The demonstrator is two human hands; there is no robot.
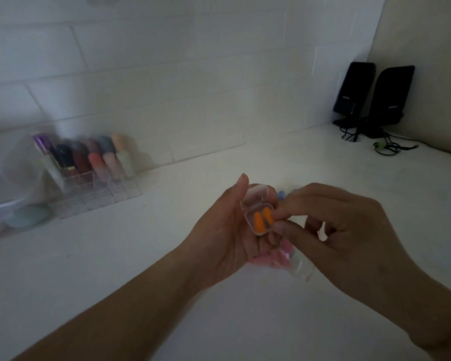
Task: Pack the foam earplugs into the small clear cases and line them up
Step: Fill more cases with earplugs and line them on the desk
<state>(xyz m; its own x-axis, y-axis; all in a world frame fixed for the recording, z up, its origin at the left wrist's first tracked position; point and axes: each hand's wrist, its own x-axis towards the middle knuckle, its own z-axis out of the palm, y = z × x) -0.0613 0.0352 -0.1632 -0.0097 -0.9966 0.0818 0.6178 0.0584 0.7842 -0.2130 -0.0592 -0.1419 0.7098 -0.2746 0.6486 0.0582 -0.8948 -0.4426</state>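
Mid-frame, slightly below centre, the left hand gripped a small clear case w/ its lid flipped up toward the top of frame, hinge on the far side. Two orange foam earplugs lay side by side inside; long axes ran roughly lower-left to upper-right, rounded ends toward the lid. The right hand came in from the right, thumb & forefinger pinching at the right-hand earplug at the case's edge. Pink earplugs and another clear case showed just below the hands, partly hidden; blue earplugs peeked out behind the fingers, blurred.

White worktop had open room across the lower left and lower centre, and to the right of the hands. It met a tiled wall along the back. Clear lipstick organiser stood at left-centre near that edge, well apart from the hands. Two black speakers w/ tangled cables sat in the upper-right corner; small logo on each, too blurred to read.
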